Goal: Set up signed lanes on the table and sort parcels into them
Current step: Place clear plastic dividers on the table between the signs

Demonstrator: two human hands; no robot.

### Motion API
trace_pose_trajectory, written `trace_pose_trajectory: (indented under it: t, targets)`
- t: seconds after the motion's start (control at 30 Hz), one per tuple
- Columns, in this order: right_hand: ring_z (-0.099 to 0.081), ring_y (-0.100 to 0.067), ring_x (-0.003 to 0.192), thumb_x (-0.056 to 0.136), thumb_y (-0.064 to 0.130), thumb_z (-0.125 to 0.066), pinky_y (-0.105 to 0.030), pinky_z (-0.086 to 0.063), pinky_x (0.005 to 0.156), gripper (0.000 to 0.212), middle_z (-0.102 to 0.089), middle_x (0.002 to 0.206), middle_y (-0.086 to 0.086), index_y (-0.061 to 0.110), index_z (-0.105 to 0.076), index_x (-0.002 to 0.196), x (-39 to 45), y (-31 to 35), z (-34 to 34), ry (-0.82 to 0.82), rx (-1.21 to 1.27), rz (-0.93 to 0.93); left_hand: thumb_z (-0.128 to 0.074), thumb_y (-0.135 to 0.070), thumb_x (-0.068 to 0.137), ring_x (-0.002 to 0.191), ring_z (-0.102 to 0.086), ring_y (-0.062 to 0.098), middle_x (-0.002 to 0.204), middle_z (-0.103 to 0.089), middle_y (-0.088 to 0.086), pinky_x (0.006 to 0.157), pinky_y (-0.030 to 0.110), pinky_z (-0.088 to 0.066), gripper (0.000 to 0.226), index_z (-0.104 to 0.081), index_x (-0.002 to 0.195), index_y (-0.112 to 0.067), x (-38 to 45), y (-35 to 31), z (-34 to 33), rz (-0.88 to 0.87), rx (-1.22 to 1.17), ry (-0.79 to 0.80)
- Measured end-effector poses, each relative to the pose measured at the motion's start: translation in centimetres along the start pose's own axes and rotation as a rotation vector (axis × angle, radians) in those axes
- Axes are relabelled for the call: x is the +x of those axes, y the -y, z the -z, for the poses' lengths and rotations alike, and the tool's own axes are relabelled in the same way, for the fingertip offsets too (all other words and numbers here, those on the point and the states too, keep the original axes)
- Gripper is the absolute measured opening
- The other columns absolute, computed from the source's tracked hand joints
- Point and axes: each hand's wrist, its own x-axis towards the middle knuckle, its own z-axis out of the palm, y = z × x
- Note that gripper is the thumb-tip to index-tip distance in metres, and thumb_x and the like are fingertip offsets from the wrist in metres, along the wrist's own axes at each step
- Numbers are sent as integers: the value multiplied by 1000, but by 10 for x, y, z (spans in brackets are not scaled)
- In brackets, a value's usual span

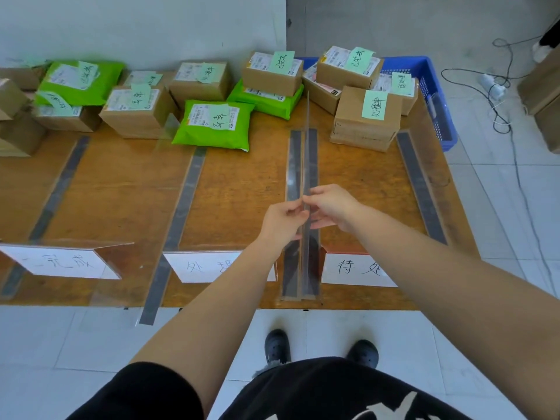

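A clear upright divider panel stands on edge along a grey base strip between the middle and right lanes. My left hand and my right hand pinch its top edge from either side. Three white signs with handwriting stand near the table's front edge: a left sign, a middle sign and a right sign. Cardboard parcels and green mailer bags with pale green notes lie across the back of the wooden table.
Grey strips mark other lanes at the left, centre-left and right. A blue crate holds parcels at the back right corner. Cables and a power strip lie on the tiled floor at right.
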Motion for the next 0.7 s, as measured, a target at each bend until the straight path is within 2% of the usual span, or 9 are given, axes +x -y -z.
trace_pose_trajectory:
  t: [0.2, 0.37, 0.5, 0.6, 0.7]
  targets:
    - [-66, -22, 79, 94, 23, -54, -32, -58, 73, 38, -63, 106, -12, 8, -52, 129, 3, 5, 0, 28, 33, -19, -63, -10, 87, 108, -57, 13, 130, -57, -2, 69, 22, -55, 46, -53, 131, -17, 5, 3, 12, 55, -103, 93]
    - [-70, -27, 87, 93, 16, -57, -36, -58, 79, 32, -64, 84, -6, 3, -57, 122, 2, 5, -2, -9, -39, 16, -66, -5, 83, 110, -59, 15, 133, -56, -1, 72, 25, -56, 47, -56, 128, -17, 4, 7, 14, 68, -142, 138]
    - [-69, -23, 81, 91, 14, -58, -32, -58, 74, 32, -63, 80, -3, 3, -56, 122, -2, 4, -3, 13, -78, 23, -68, -3, 81, 115, -58, 20, 132, -57, 0, 70, 25, -57, 49, -57, 126, -18, 1, 9, 14, 84, -147, 132]
    - [-69, -24, 84, 91, 16, -59, -31, -58, 74, 30, -61, 80, -2, 4, -58, 119, -3, 2, -3, 5, -102, 32, -69, -4, 80, 116, -58, 18, 134, -55, -2, 72, 24, -55, 56, -52, 132, -20, 0, 9, 12, 84, -133, 125]
    - [-70, -25, 87, 91, 17, -59, -33, -58, 77, 28, -63, 81, -3, 6, -60, 116, -2, 1, -2, 3, -113, 30, -69, -5, 80, 110, -60, 15, 133, -56, -1, 66, 20, -55, 49, -56, 126, -19, -1, 8, 11, 72, -119, 120]
